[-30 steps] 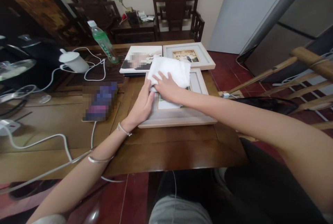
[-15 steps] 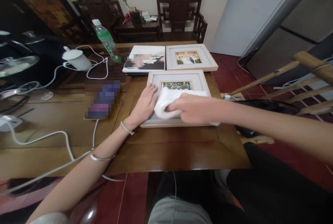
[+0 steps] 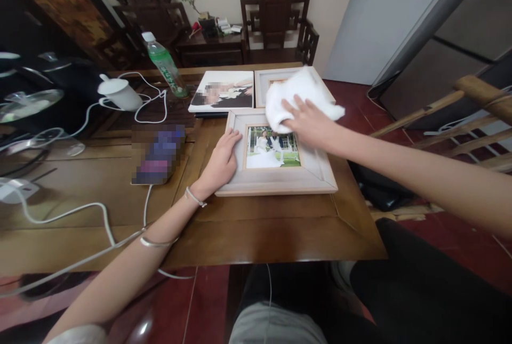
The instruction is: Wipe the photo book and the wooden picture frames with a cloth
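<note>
A pale wooden picture frame (image 3: 280, 180) with a wedding photo (image 3: 274, 152) lies flat near the table's right end. My left hand (image 3: 224, 160) rests on its left edge, fingers stretched out along the border. In my right hand (image 3: 310, 122) is a white cloth (image 3: 298, 93), bunched under the fingers at the frame's upper right corner. The cloth hides the top of the photo and much of a second pale picture frame (image 3: 262, 90) behind. Left of that one lies a photo panel (image 3: 226, 90) with a white top.
Left on the wooden table (image 3: 256, 232) are a phone (image 3: 160, 154) on a cable, a white lidded cup (image 3: 120, 93), a green-labelled bottle (image 3: 164, 64) and a glass-lidded pot (image 3: 30, 104). White cables (image 3: 76, 208) cross the surface. A wooden chair (image 3: 480, 120) stands at right.
My right hand has moved the white cloth away from me, from the near frame's middle to its upper right corner, uncovering most of the photo. My left hand has stayed on the left edge.
</note>
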### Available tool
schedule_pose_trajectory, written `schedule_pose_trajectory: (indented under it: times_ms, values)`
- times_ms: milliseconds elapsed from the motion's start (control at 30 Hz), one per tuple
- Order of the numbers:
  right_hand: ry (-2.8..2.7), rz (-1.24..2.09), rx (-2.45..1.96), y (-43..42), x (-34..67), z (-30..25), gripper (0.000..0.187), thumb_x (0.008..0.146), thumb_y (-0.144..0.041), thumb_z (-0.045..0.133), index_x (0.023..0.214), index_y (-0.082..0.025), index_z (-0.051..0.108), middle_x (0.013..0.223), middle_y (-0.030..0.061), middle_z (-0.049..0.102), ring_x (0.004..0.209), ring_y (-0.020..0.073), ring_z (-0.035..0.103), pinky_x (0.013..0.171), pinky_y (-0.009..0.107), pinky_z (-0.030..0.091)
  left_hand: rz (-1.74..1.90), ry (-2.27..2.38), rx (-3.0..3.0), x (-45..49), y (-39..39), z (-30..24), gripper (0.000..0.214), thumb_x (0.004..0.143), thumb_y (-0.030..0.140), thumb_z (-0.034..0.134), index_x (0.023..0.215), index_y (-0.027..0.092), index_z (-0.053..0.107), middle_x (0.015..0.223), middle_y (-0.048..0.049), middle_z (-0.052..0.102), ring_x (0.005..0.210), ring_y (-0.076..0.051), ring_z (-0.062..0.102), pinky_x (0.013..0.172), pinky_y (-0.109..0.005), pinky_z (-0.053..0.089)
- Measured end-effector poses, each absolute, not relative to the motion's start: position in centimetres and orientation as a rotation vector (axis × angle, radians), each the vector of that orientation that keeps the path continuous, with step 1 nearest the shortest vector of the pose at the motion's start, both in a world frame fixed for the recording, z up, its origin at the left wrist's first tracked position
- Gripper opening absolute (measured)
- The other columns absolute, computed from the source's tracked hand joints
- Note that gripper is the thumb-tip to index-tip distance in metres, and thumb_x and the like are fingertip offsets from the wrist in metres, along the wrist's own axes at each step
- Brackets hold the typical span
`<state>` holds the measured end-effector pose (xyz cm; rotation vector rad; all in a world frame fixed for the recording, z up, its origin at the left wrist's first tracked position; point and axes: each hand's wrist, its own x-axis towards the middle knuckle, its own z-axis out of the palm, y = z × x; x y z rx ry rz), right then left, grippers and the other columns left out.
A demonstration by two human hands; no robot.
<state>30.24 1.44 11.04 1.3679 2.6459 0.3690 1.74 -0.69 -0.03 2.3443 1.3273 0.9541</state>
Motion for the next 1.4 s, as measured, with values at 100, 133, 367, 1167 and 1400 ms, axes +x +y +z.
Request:
schedule_pose_trajectory:
  times_ms: [100, 133, 367, 1167, 1400]
  values:
    - [2.574, 0.257, 1.358, 0.5, 29.1, 8.6, 0.061, 0.087, 0.006, 0.054, 0.145, -0.01, 0.065, 0.17, 0.0259, 0.035, 0.155, 0.0483, 0.033, 0.121, 0.064, 0.032, 0.964, 1.315, 2.34, 1.7, -0.7, 0.0, 0.053, 0.094, 0.014, 0.045, 0.144, 0.021, 0.059, 0.157, -0.0108, 0.057, 0.156, -0.03, 0.041, 0.132, -0.059, 0.029]
    - [2.564, 0.254, 1.356, 0.0, 28.8, 8.2, 0.06, 0.087, 0.005, 0.054, 0.144, -0.009, 0.066, 0.169, 0.0266, 0.036, 0.154, 0.0491, 0.034, 0.121, 0.065, 0.03, 0.965, 1.312, 2.337, 1.6, -0.7, 0.0, 0.053, 0.094, 0.014, 0.045, 0.144, 0.022, 0.059, 0.157, -0.0102, 0.058, 0.156, -0.03, 0.041, 0.132, -0.059, 0.029]
    - [2.527, 0.081, 1.234, -7.5, 27.3, 11.2, 0.044, 0.085, -0.001, 0.058, 0.123, -0.012, 0.076, 0.147, 0.0277, 0.059, 0.132, 0.0455, 0.057, 0.103, 0.056, 0.047, 0.975, 1.332, 2.34, 1.8, -0.6, -0.1, 0.052, 0.093, 0.014, 0.045, 0.143, 0.021, 0.06, 0.156, -0.0094, 0.059, 0.156, -0.029, 0.041, 0.132, -0.059, 0.03]
    - [2.681, 0.208, 1.177, 1.8, 30.1, 8.7, 0.072, 0.078, 0.011, 0.049, 0.142, -0.017, 0.067, 0.172, 0.0127, 0.034, 0.156, 0.0446, 0.031, 0.115, 0.068, 0.037, 0.925, 1.351, 2.388, 1.7, -0.7, 0.3, 0.051, 0.095, 0.012, 0.041, 0.143, 0.016, 0.06, 0.156, -0.0141, 0.058, 0.155, -0.03, 0.042, 0.132, -0.057, 0.032]
    - [2.7, -0.091, 1.116, -7.3, 28.8, 10.5, 0.055, 0.077, 0.005, 0.052, 0.12, -0.019, 0.077, 0.158, 0.0123, 0.057, 0.133, 0.0368, 0.059, 0.096, 0.048, 0.049, 0.905, 1.386, 2.417, 1.9, -0.6, 0.1, 0.051, 0.095, 0.011, 0.039, 0.142, 0.016, 0.059, 0.157, -0.0137, 0.058, 0.155, -0.028, 0.043, 0.131, -0.056, 0.032]
